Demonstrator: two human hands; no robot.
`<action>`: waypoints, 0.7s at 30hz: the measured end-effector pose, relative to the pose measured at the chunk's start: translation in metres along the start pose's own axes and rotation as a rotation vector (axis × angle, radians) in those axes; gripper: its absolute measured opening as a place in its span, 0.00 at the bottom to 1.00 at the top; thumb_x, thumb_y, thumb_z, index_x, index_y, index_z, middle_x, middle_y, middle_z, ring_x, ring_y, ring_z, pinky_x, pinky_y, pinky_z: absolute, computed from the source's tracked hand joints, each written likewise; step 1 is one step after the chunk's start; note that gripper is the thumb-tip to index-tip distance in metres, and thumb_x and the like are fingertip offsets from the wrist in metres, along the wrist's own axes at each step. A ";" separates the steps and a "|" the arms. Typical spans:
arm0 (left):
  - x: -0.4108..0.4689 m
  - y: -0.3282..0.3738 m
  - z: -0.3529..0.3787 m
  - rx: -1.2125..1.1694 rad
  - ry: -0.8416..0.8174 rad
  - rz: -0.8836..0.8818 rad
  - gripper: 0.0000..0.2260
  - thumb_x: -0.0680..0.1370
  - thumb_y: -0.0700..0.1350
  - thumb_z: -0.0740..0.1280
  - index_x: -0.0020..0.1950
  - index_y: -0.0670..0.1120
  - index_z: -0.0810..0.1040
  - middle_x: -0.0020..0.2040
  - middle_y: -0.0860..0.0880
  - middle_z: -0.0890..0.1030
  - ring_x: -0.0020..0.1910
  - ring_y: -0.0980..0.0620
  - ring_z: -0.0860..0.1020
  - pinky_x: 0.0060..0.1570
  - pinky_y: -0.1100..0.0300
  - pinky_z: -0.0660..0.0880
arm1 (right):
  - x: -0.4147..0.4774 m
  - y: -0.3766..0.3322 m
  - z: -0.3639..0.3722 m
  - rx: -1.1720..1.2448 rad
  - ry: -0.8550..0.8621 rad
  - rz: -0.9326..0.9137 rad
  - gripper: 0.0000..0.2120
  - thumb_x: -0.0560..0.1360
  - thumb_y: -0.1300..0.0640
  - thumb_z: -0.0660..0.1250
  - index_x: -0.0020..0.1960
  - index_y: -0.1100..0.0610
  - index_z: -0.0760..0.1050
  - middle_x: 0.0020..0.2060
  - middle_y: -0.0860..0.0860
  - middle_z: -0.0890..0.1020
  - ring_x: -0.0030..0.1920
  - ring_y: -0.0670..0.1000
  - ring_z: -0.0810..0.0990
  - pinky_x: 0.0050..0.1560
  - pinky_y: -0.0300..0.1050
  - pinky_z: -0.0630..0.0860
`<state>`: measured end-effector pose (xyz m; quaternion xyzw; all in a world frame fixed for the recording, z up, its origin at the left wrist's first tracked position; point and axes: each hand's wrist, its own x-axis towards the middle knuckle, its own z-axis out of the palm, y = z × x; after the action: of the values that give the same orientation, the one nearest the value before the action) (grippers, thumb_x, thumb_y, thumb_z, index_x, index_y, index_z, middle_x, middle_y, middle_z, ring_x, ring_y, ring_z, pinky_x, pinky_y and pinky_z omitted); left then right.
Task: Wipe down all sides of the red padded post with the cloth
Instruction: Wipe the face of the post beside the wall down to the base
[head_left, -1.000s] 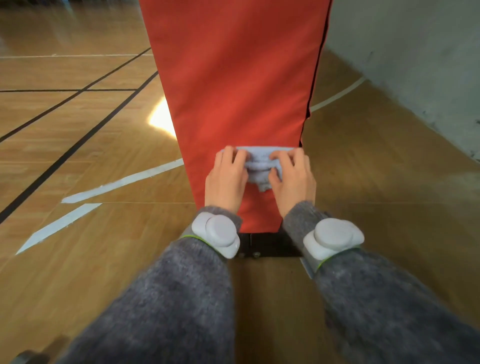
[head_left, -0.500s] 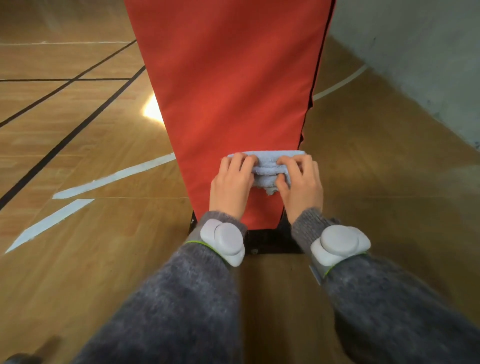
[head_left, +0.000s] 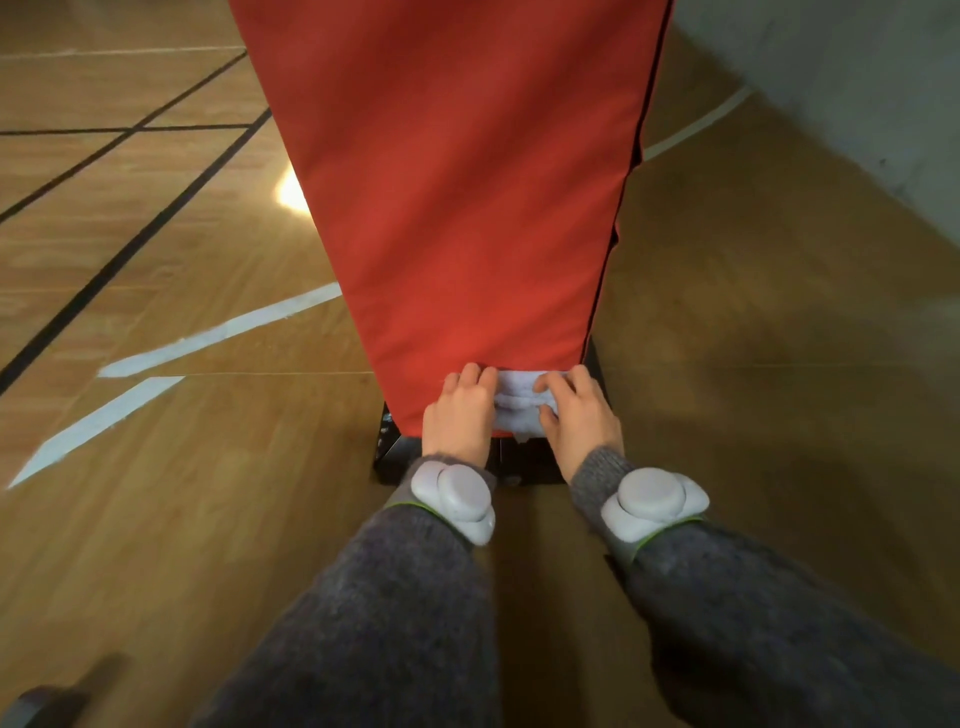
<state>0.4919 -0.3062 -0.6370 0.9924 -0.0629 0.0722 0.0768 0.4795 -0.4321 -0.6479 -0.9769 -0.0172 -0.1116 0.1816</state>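
"Where is the cloth (head_left: 519, 400)?"

"Bunched against the near face of the red padded post (head_left: 457, 208), right at its bottom edge, just above the black base (head_left: 524, 462)."

"And your hands?"

"My left hand (head_left: 457, 413) and right hand (head_left: 579, 418) both grip it, one at each end, fingers curled over its top (grey sleeves (head_left: 389, 597), a white puck (head_left: 457, 499) on each wrist)."

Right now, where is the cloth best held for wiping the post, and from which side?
Probably by its two ends, from the front. The cloth lies as a wide band flat against the post, low down, so the left hand and right hand each take one end.
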 end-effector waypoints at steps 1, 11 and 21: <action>0.000 -0.003 -0.005 0.022 0.025 0.005 0.09 0.81 0.40 0.57 0.60 0.45 0.69 0.58 0.47 0.69 0.59 0.47 0.69 0.39 0.57 0.64 | 0.001 -0.003 -0.002 0.017 0.060 -0.039 0.11 0.75 0.64 0.64 0.57 0.57 0.75 0.52 0.56 0.73 0.52 0.56 0.74 0.39 0.45 0.69; 0.023 -0.022 -0.053 -0.192 0.772 0.139 0.12 0.66 0.35 0.64 0.48 0.45 0.72 0.41 0.43 0.76 0.41 0.48 0.71 0.28 0.59 0.73 | 0.043 -0.043 -0.037 0.176 0.778 -0.351 0.13 0.67 0.64 0.64 0.51 0.60 0.78 0.43 0.56 0.76 0.42 0.51 0.69 0.42 0.43 0.69; 0.015 -0.041 0.005 -0.105 0.662 0.112 0.12 0.68 0.38 0.55 0.49 0.46 0.68 0.43 0.45 0.78 0.42 0.51 0.67 0.35 0.61 0.70 | 0.024 -0.032 -0.005 0.044 0.439 -0.296 0.14 0.66 0.62 0.67 0.52 0.58 0.74 0.40 0.55 0.74 0.37 0.56 0.76 0.26 0.42 0.73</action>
<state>0.5129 -0.2686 -0.6454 0.9047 -0.0925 0.3915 0.1402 0.4994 -0.4045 -0.6273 -0.9120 -0.1224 -0.3456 0.1839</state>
